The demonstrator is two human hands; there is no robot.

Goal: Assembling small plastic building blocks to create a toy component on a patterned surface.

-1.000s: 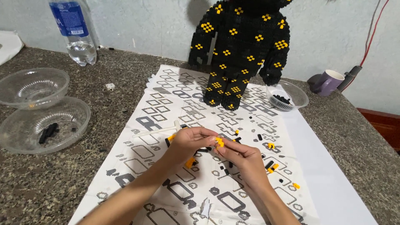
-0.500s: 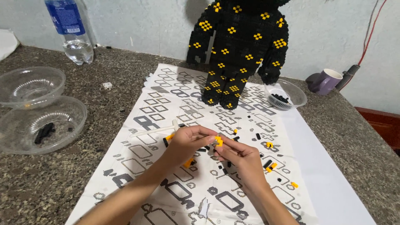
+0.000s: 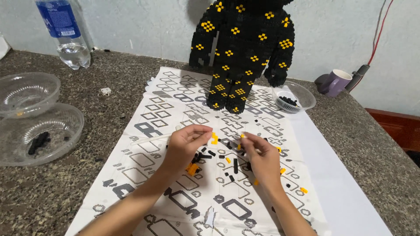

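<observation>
My left hand (image 3: 186, 144) pinches a small yellow brick piece (image 3: 214, 138) above the printed instruction sheet (image 3: 166, 109). My right hand (image 3: 260, 157) is just to its right, fingers curled, with a tiny yellow piece (image 3: 242, 136) at its fingertips. The two hands are a few centimetres apart. Loose black and yellow small bricks (image 3: 234, 166) lie scattered on the sheet under and around the hands. A tall black figure (image 3: 243, 48) built of small bricks with yellow diamond patches stands at the far end of the sheet.
Two clear plastic bowls (image 3: 41, 131) sit at the left, the nearer one holding a few black pieces. A small clear bowl (image 3: 302, 94) with black bricks is right of the figure. A water bottle (image 3: 65, 32) and a purple mug (image 3: 337, 83) stand by the wall.
The hands have drawn slightly apart; the yellow piece stays with my left hand. The view has shifted a little nearer and rightward.
</observation>
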